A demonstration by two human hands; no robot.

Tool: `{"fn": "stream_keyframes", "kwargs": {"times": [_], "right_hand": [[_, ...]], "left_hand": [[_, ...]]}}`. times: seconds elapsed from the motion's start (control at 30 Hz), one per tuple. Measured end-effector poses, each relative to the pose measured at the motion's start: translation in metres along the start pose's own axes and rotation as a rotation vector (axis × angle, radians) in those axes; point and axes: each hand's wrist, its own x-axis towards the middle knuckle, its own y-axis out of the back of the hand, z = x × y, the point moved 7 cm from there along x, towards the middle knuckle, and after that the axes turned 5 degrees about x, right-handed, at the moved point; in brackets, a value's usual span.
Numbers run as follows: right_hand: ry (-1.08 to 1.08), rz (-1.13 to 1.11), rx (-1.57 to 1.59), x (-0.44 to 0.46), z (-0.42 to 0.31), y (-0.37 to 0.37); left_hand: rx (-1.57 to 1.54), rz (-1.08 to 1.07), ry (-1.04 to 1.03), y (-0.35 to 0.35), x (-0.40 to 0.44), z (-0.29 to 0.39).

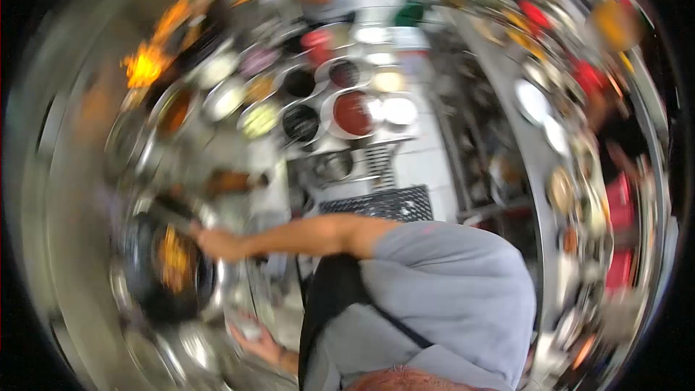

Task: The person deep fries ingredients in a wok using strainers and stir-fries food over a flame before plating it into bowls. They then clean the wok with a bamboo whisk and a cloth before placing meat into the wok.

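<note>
Right hand at the black wok's rim, left hand lower and apart from it

A person in a grey short-sleeved shirt [456, 282] and black apron [329, 297] leans towards a large, round black wok [145, 268] with yellow-orange food [174, 259] in its bowl. The wok lies just beyond the right hand [215, 243], whose bare arm stretches across to its nearer rim. The fingers of that hand are curled round the near end of a dark grey, long, flat-looking piece [172, 211] that reaches over the rim; blur hides whether this is a handle or a separate tool. The food sits past the knuckles, touched by neither hand.

The left hand [258, 340] is on the person's own side of the wok, well apart from the right, its fingers bent near a small, pale, blurred patch. Whether it pinches anything, one cannot tell.

Near the right hand lies a brown, bottle-shaped object [230, 182]. Farther off stand a round metal pot of orange-brown liquid [174, 112], a white-rimmed round container of red sauce [352, 112] and a round bowl of pale yellow-green pieces [259, 121]. A bright orange flame [145, 65] burns near another person's arms. Behind the leaning person runs a long stainless-steel desk [532, 174] carrying plates.
</note>
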Motion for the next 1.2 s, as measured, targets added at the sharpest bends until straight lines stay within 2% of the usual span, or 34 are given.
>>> {"fn": "stream_keyframes", "kwargs": {"times": [0.03, 0.07, 0.1, 0.13, 0.17, 0.23, 0.3, 0.37, 0.4, 0.47, 0.5, 0.57, 0.6, 0.67, 0.73, 0.83, 0.93, 1.07, 1.13, 1.2], "right_hand": [[-0.139, -0.050, 0.153, -0.008, -0.014, 0.022], [0.213, 0.070, 0.122, -0.011, 0.002, -0.008], [0.085, -0.411, 0.070, -0.010, -0.035, 0.023], [-0.010, -0.390, 0.213, -0.006, -0.024, 0.018], [-0.069, -0.421, 0.204, -0.004, -0.032, 0.036], [-0.204, -0.421, 0.194, 0.000, -0.044, 0.056], [-0.121, -0.238, 0.061, 0.020, -0.037, 0.043], [-0.089, -0.122, -0.053, 0.048, -0.023, 0.019], [-0.182, -0.215, 0.013, 0.065, -0.016, 0.003], [-0.486, -0.416, 0.221, 0.065, -0.038, -0.003], [-0.451, -0.535, 0.259, 0.062, -0.040, -0.016], [-0.380, -0.766, 0.331, 0.056, -0.034, -0.037], [-0.161, -0.849, 0.229, 0.056, -0.038, -0.035], [0.453, -0.662, 0.051, 0.042, -0.043, -0.009], [0.337, -0.575, -0.359, 0.022, -0.060, 0.054], [0.320, -0.566, -0.553, 0.014, -0.087, 0.118], [0.247, -0.450, -0.541, -0.007, -0.085, 0.152], [0.102, -0.473, -0.599, -0.036, -0.110, 0.216], [0.028, -0.530, -0.648, -0.046, -0.110, 0.232], [0.046, -0.496, -0.633, -0.046, -0.111, 0.227]], "left_hand": [[0.318, 0.077, -0.129, -0.017, -0.008, 0.019], [0.263, -0.007, -0.109, -0.030, -0.007, 0.035], [-0.258, 0.114, 0.198, -0.010, 0.004, -0.013], [-0.522, 0.162, 0.332, -0.010, 0.010, -0.018], [-0.789, 0.250, 0.458, -0.011, 0.015, -0.022], [-0.822, 0.301, 0.560, -0.009, 0.021, -0.025], [-0.746, 0.287, 0.575, -0.003, 0.028, -0.032], [-0.821, 0.240, 0.575, -0.002, 0.042, -0.038], [-0.824, 0.397, 0.553, -0.010, 0.049, -0.017], [-0.896, 0.371, 0.513, -0.014, 0.067, -0.010], [-0.903, 0.327, 0.496, -0.019, 0.075, -0.003], [-0.838, 0.374, 0.504, -0.025, 0.094, -0.005], [-0.769, 0.335, 0.554, -0.031, 0.105, -0.007], [-0.754, 0.341, 0.537, -0.043, 0.125, -0.009], [-0.745, 0.373, 0.551, -0.052, 0.139, -0.013], [-0.672, 0.346, 0.581, -0.063, 0.151, -0.021], [-0.721, 0.301, 0.633, -0.065, 0.158, -0.017], [-0.907, 0.490, 0.745, -0.053, 0.170, -0.036], [-0.936, 0.418, 0.796, -0.058, 0.171, -0.036], [-0.945, 0.361, 0.825, -0.060, 0.178, -0.037]]}}
